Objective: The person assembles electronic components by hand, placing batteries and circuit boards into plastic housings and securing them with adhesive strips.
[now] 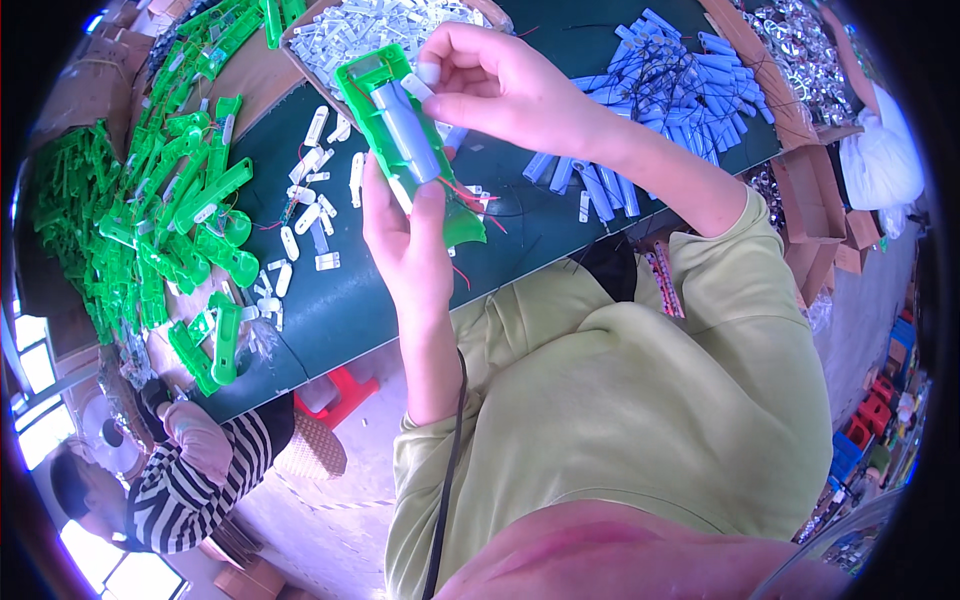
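Note:
My left hand (408, 235) is closed around a green plastic housing (466, 222), held tilted above the table. A blue cylindrical battery (408, 138) lies inside the housing, with thin red and black wires trailing from its lower end. At the upper right edge of the housing, my right hand (495, 90) pinches a small white plastic piece (416, 87) between thumb and fingers. Whether that piece touches the housing, I cannot tell. Loose white plastic parts (307, 190) are scattered on the table to the left of my left hand.
Green housings (165, 210) pile up on the left. A box of small white parts (385, 30) stands at the back. Blue wired batteries (680, 90) heap at the right of the dark green table (335, 310). Beyond the table's left end is a person in stripes (205, 490).

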Demonstrator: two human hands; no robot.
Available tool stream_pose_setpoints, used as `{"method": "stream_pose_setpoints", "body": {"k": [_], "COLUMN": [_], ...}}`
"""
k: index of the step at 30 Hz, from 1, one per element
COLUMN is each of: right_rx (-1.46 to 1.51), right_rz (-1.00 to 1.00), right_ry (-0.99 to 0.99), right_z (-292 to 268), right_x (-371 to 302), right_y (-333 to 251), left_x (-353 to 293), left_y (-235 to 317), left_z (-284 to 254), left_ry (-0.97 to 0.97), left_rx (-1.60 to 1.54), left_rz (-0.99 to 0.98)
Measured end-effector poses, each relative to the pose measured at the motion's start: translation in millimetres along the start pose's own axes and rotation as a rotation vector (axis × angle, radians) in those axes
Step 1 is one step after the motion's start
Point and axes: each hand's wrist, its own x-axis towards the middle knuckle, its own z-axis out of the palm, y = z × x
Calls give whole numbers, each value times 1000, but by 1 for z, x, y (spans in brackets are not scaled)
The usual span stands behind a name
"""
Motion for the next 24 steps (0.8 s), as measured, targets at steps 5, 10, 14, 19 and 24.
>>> {"method": "stream_pose_setpoints", "body": {"k": [5,10,14,19,24], "right_rx": [-225,313,-25,-269,-306], "right_rz": [-178,52,-100,-138,-60], "right_ry": [-9,167,123,199,10], "right_z": [-1,-10,-18,-5,-17], "right_x": [-11,-17,-9,-10,3], "right_y": [-14,-27,-17,-22,-22], "left_x": [-9,-12,-16,-16,-12], "left_y": [4,2,3,3,5], "left_z": [8,10,15,19,15], "left_ry": [38,4,-74,-21,-11], "left_rx": [65,86,50,112,307], "left_rz": [22,77,-4,36,85]}}
